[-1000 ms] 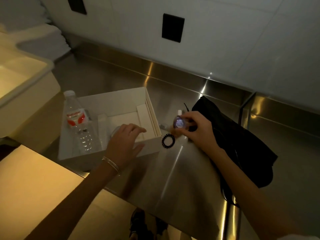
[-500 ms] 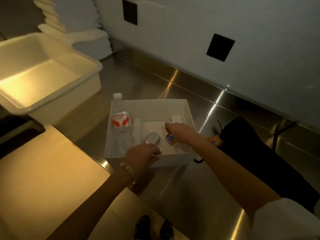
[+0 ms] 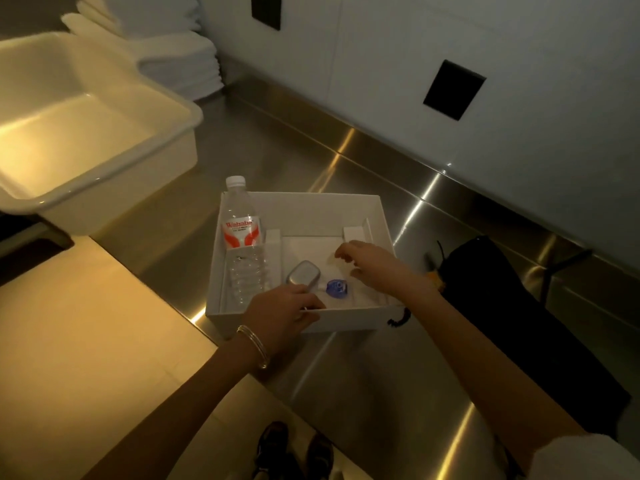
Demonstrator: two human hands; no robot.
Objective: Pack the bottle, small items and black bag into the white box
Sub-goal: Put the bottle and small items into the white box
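On the steel counter [image 3: 346, 393], the white box [image 3: 349, 320] holds the bottle [image 3: 242, 251] lying along its 9 o'clock side, with a silver case [image 3: 303, 274] and a small blue item [image 3: 337, 288] side by side near its 6 o'clock wall. The left hand [image 3: 287, 311] grips that wall, fingers curled over the rim, while the right hand [image 3: 367, 268] hangs above the box's 3 o'clock half, fingers loosely bent around nothing. The black bag [image 3: 502, 306] lies outside at 3 o'clock, and a black hair tie [image 3: 398, 318] sits just beside the 5 o'clock corner.
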